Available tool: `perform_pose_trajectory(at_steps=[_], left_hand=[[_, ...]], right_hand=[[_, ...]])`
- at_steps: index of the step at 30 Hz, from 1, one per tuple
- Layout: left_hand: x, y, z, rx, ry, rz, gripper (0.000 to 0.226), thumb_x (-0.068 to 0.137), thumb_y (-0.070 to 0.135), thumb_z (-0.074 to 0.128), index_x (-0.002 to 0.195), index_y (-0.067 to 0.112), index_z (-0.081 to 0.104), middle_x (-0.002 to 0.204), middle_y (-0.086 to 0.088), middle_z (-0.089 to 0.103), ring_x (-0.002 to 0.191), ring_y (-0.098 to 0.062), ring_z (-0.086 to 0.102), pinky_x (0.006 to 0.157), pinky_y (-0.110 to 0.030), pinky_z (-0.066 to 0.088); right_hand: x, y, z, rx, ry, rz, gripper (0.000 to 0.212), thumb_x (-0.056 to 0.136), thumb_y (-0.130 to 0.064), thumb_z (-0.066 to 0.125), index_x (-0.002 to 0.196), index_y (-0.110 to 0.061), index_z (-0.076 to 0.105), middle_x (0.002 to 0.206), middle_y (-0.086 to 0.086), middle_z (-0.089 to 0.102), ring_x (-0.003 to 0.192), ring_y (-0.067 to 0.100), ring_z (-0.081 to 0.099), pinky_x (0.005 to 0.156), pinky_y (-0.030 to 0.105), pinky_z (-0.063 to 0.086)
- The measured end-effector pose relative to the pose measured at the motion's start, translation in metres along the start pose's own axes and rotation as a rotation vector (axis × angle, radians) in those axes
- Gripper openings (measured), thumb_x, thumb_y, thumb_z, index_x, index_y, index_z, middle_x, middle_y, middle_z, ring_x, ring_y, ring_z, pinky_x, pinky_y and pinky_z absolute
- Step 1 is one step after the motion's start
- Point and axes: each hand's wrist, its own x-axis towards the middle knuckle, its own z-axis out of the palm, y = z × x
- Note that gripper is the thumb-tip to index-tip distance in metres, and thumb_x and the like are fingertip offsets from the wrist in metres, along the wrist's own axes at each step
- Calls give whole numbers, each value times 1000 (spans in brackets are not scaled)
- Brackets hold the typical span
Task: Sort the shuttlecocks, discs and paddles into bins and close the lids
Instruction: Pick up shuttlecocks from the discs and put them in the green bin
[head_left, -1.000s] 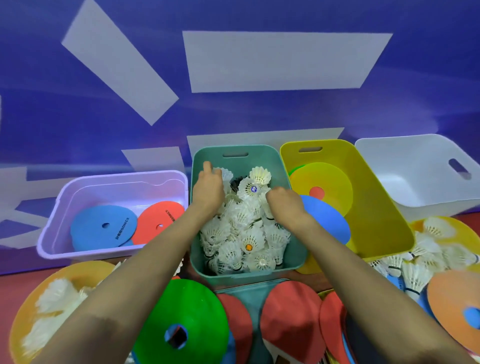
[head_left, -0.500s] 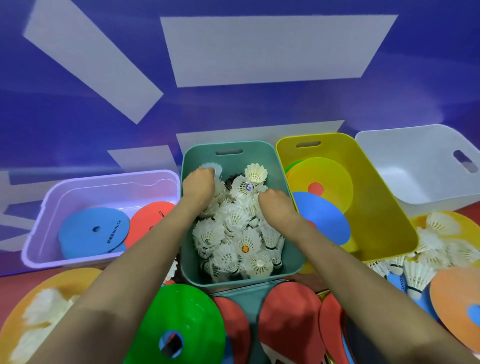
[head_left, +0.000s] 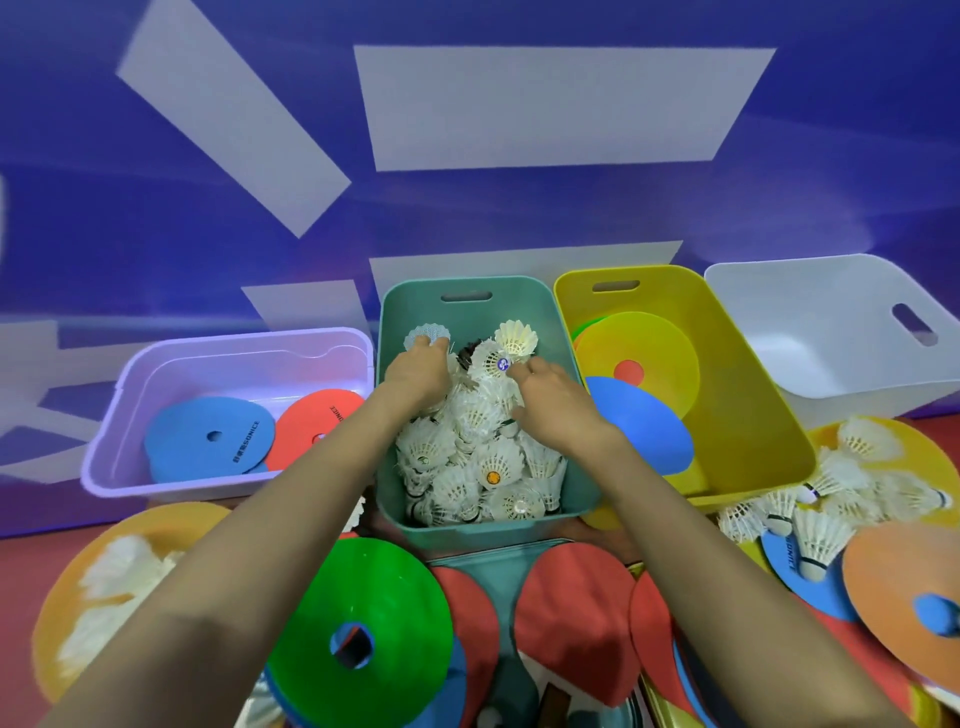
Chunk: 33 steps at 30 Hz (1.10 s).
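A teal bin (head_left: 464, 306) in the middle is packed with white shuttlecocks (head_left: 470, 457). Both my hands are inside it at the far end. My left hand (head_left: 418, 371) pinches the skirt of one shuttlecock (head_left: 427, 332) by the bin's back left wall. My right hand (head_left: 550, 400) rests on the pile, its fingertips touching a blue-corked shuttlecock (head_left: 500, 364). Left of it, a lilac bin (head_left: 228, 343) holds a blue disc (head_left: 208, 439) and a red disc (head_left: 317, 423). On the right, a yellow bin (head_left: 748, 395) holds a yellow disc (head_left: 644, 364) and a blue disc (head_left: 641, 426).
An empty white bin (head_left: 831, 332) stands at the far right. Near me lie a green disc (head_left: 363, 623), red paddles (head_left: 571, 618) on a teal lid (head_left: 488, 558), and an orange disc (head_left: 904, 587). Loose shuttlecocks (head_left: 841, 483) are heaped at the right and on an orange disc (head_left: 156, 525) at the left.
Both hands have shifted toward the bin's far end. My right hand has uncurled and reached forward to the blue-corked shuttlecock. My left hand stays at the back left shuttlecock.
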Motion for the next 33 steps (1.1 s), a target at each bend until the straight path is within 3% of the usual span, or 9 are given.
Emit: perform_pose_trajectory(at_steps=[3,6,9,13,16,20,24,27,33], left_hand=[[-35,3,-4,16,34,34,49,96,21,45,142,12,33,146,-14,31,121,-37,49,97,-43,42],[-93,10,-8,-19,258,121,43,93,21,50,135,13,42,140,-8,39,118,-32,49,89,-41,46],[-156,4,-1,-201,472,180,36,91,21,54,126,15,51,129,-4,49,114,-26,51,86,-37,45],[-221,-18,28,-331,617,184,22,88,18,56,109,13,60,108,-3,58,97,-24,56,79,-34,46],[-243,-43,56,-301,566,92,17,82,8,62,99,11,63,99,-6,58,91,-27,58,78,-35,46],[-257,-80,76,-212,413,-129,29,77,0,63,105,6,63,108,-15,55,99,-37,54,83,-43,48],[-266,-92,82,-93,267,-292,38,81,2,54,119,7,55,119,-16,48,107,-37,47,84,-43,43],[-267,-91,82,-14,183,-336,42,87,8,48,129,8,47,125,-16,45,112,-36,46,89,-42,41],[-266,-87,86,-38,183,-344,51,82,-1,46,132,11,45,130,-14,41,116,-34,43,92,-42,40]], right_hand=[[-14,-9,-1,24,-10,-29,48,92,-18,52,137,-12,38,138,11,40,126,31,38,99,42,40],[-34,-20,-4,118,75,-92,49,93,-23,54,138,-15,39,140,8,40,128,28,38,102,39,38],[-60,-33,-5,275,235,-198,45,92,-22,57,134,-16,45,135,5,46,125,24,42,103,32,33],[-102,-60,12,513,356,-380,34,89,-17,60,122,-11,57,119,5,58,110,21,55,96,25,39],[-127,-76,33,559,379,-449,28,90,-20,56,117,-13,59,112,2,61,103,16,57,90,24,43],[-141,-91,73,541,189,-485,30,92,-32,47,116,-18,57,108,-1,60,100,15,58,85,28,47],[-132,-93,115,209,-180,-243,40,91,-27,54,129,-17,46,123,7,52,114,28,53,92,36,45],[-125,-91,136,140,-353,-57,49,90,-26,58,132,-11,38,132,14,47,121,32,49,99,37,42],[-122,-93,155,262,-346,84,47,87,-22,62,127,-10,40,123,17,58,114,32,56,91,34,44]])
